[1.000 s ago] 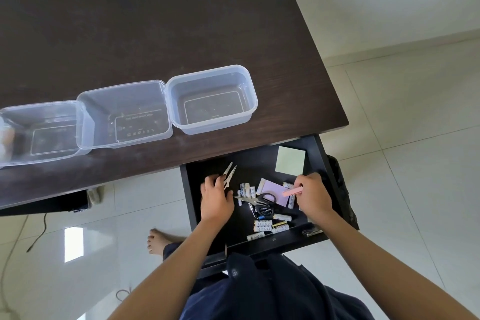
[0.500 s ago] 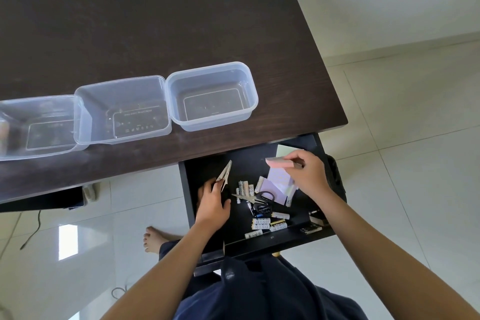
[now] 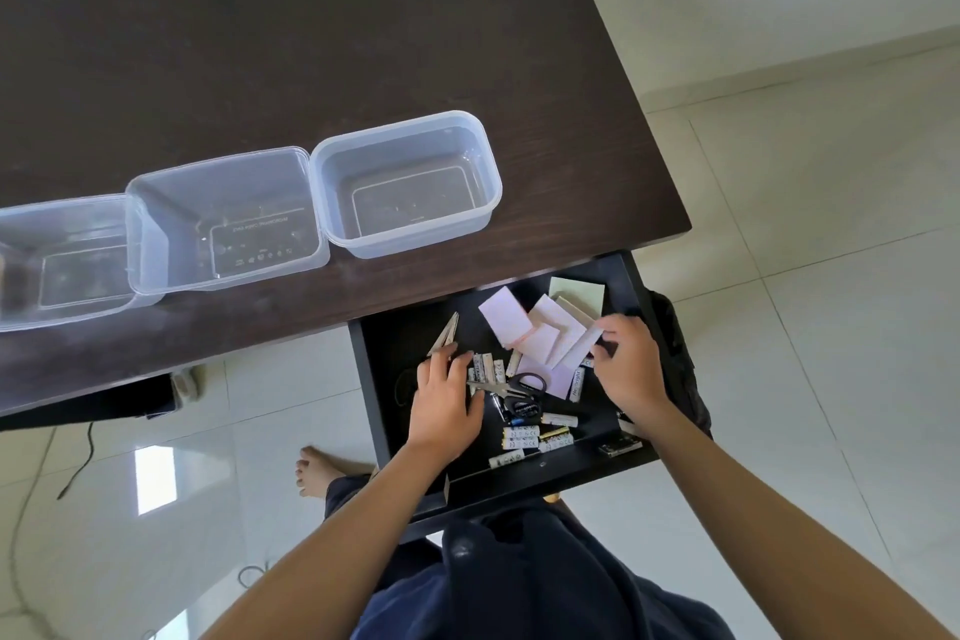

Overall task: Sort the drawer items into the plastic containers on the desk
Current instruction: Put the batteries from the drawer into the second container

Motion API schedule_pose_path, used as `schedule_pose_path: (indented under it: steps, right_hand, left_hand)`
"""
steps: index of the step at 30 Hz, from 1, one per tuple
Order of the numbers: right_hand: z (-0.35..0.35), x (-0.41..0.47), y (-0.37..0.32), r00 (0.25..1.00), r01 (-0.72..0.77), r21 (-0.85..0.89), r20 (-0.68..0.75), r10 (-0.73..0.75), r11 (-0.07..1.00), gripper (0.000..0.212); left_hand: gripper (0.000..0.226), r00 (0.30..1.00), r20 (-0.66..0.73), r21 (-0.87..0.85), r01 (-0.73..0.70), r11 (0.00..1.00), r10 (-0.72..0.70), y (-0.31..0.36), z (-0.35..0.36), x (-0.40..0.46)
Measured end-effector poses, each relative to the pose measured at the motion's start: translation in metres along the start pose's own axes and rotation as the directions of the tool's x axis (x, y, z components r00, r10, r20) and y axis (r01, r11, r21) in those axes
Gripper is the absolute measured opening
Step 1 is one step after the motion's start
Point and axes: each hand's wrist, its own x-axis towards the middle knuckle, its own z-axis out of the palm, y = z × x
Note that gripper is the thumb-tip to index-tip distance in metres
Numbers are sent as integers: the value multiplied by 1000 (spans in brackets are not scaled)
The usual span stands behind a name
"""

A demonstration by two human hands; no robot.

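The open black drawer under the desk holds batteries, scissors, pink sticky note pads and a green pad. My left hand is in the drawer's left part, pinching wooden clothespins that point up towards the desk. My right hand is on the right, its fingertips gripping the edge of a pink pad among the fanned-out pads. Three clear plastic containers stand in a row on the desk: right, middle and left.
The dark wooden desk stretches behind the containers. A dark bag hangs just right of the drawer. Below are my lap in dark clothing, a bare foot and a cable on the white tiled floor.
My right hand lifted a pink pad, then came back down, and the pink pads now lie fanned out in the drawer. My left hand has kept hold of the clothespins.
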Motion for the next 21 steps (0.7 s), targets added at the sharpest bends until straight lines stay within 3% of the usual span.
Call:
schedule_pose_path:
  steps: [2,6,13,21]
  right_hand:
    - [4,-5,10,996,-67,-89,46,71,994,27]
    - [12,-5,24,945,-148,-279,241,219,949,45]
    - [24,-3,25,937,-86,-237,311,160,968,34]
    - [27,-4,27,914,-1,-216,395,89,976,22]
  left_hand:
    - [58,999,49,16,0,1000,-1,3,3,4]
    - [70,980,196,113,18,993,-40,9,7,15]
    - [83,958,285,210,-44,977,-18,26,5,35]
    - [82,929,369,158,-77,985,13,30,4,45]
